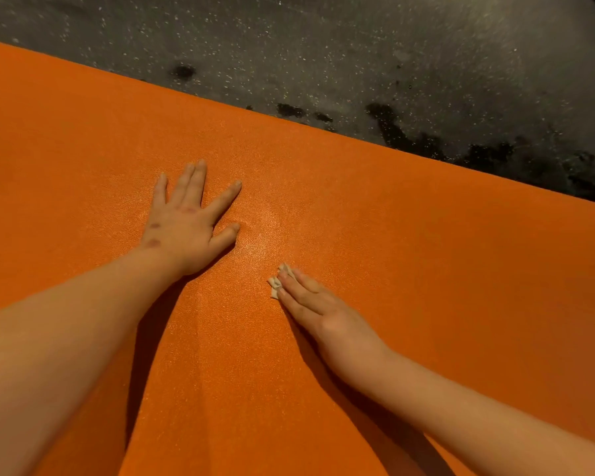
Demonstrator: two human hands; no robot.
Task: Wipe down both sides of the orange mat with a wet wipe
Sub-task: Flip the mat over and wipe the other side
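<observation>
Right hand (pixel 318 312) flat-fingered, pressing the crumpled white wet wipe (pixel 278 282) onto the textured orange foam mat (pixel 426 252), left hand (pixel 186 221) splayed flat beside it — best keep even pressure, overlapping strokes.

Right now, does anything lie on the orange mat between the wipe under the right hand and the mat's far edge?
Nothing visible does. From the crumpled white wet wipe under the right hand, the textured orange mat runs bare to its far edge. The left hand lies flat off to the left.
</observation>
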